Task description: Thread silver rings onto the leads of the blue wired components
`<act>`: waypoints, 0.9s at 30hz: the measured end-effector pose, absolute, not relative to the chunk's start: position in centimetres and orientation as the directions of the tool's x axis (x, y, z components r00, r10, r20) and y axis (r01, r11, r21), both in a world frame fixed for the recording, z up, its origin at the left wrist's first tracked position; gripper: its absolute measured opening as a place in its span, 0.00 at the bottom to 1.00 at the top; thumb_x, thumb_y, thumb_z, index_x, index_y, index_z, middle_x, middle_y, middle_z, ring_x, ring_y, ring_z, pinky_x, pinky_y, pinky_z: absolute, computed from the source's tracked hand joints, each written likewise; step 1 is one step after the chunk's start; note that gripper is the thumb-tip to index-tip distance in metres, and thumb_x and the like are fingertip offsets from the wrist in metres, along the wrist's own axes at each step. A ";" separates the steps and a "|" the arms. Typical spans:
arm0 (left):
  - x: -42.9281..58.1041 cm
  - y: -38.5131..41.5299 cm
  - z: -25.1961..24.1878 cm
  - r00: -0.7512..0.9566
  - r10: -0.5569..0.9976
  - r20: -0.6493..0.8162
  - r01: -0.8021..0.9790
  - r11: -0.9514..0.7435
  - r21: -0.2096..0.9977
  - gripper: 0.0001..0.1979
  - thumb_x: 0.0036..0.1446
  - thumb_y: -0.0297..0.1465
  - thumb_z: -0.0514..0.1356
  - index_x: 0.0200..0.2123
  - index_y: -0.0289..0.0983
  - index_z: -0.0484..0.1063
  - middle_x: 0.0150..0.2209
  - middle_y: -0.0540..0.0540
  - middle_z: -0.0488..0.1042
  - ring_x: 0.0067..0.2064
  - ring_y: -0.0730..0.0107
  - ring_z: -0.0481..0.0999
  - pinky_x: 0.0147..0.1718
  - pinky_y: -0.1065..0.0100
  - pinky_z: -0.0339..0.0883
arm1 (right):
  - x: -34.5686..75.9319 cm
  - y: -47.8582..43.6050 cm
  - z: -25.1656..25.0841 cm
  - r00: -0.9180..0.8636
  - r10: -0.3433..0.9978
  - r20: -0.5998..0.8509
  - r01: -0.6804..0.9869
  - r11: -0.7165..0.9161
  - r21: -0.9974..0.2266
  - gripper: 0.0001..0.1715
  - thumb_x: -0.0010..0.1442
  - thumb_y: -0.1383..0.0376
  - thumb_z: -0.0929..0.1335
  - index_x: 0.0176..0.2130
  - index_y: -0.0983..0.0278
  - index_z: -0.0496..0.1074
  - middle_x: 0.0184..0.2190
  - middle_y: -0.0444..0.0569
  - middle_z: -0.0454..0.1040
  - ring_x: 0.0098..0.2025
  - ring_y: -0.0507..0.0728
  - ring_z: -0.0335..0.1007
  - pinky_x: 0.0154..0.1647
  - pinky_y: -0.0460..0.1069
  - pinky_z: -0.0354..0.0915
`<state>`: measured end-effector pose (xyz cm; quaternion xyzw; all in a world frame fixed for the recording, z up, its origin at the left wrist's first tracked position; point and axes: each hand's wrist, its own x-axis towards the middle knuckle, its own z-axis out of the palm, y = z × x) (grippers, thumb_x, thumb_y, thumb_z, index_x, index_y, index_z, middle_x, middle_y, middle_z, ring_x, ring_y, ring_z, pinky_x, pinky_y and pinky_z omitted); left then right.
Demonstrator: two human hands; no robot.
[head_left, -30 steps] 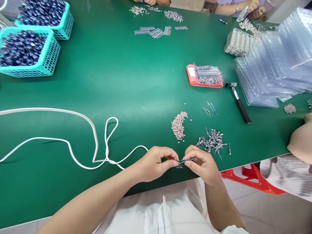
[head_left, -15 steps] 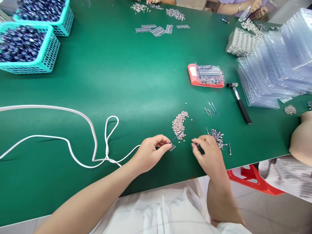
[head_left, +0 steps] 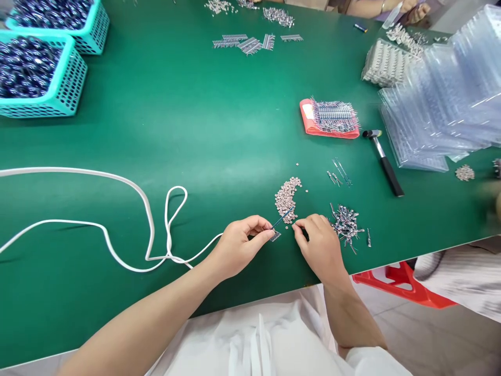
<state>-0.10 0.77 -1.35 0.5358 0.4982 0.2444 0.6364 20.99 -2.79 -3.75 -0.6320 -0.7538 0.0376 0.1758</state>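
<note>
My left hand (head_left: 242,245) pinches a small flat dark piece with a thin blue strip (head_left: 284,216) that sticks out up and to the right. A corner of the flat piece (head_left: 276,236) shows below the fingertips. Just right of it, my right hand (head_left: 319,243) has thumb and forefinger nearly together at the lower edge of a pile of small round pinkish discs (head_left: 285,196). What lies in those fingertips is too small to tell. Beside the right hand's knuckles lies a heap of small metallic parts with blue bits (head_left: 347,224).
A black-handled hammer (head_left: 385,162) lies right of a red band (head_left: 331,133) bearing wired strips. Stacked clear trays (head_left: 434,109) fill the right. Turquoise baskets (head_left: 62,89) of dark shiny pieces stand far left; a white cable (head_left: 147,209) loops nearby. Another person's hands (head_left: 415,11) work at the back.
My right hand has moved left, from beside the metallic heap to the edge of the disc pile, and its fingers have closed in. My left hand keeps its hold.
</note>
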 end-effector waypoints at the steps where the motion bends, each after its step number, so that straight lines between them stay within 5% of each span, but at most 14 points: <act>1: -0.1 0.8 -1.3 0.384 0.844 -0.374 0.223 0.308 0.925 0.10 0.59 0.38 0.62 0.34 0.36 0.74 0.33 0.47 0.78 0.36 0.65 0.77 0.38 0.67 0.69 | 21.0 -2.7 -3.8 -0.149 0.965 0.215 0.938 0.206 -0.278 0.09 0.66 0.68 0.66 0.33 0.62 0.72 0.31 0.49 0.73 0.35 0.58 0.66 0.39 0.53 0.62; 27: -0.3 0.6 -1.1 0.399 0.847 -0.351 0.223 0.282 0.933 0.08 0.60 0.37 0.61 0.34 0.37 0.74 0.33 0.47 0.78 0.36 0.66 0.77 0.39 0.66 0.69 | 21.4 -2.0 -3.2 -0.391 0.890 0.236 0.911 0.411 -0.038 0.12 0.66 0.70 0.65 0.30 0.64 0.72 0.27 0.49 0.71 0.32 0.57 0.61 0.33 0.52 0.56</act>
